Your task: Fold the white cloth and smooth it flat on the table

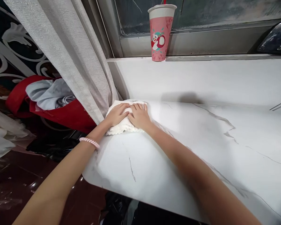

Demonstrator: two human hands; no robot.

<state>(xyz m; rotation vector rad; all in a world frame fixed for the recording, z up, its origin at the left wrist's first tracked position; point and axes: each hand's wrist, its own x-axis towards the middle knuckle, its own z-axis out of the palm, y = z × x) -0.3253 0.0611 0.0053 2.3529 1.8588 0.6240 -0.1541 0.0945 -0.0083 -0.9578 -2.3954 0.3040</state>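
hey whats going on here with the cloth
A person presses both hands flat on a white cloth at the far left corner of a white marble-look table. The left hand and right hand lie side by side on top of it. A grey curtain hangs just beside the cloth, and a pink cup stands on the window ledge behind.

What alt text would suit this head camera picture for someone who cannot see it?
Two bare hands, left hand and right hand, press flat on a white cloth at the far left corner of a white marble table. A pink paper cup stands on the window ledge behind; a grey curtain hangs left.
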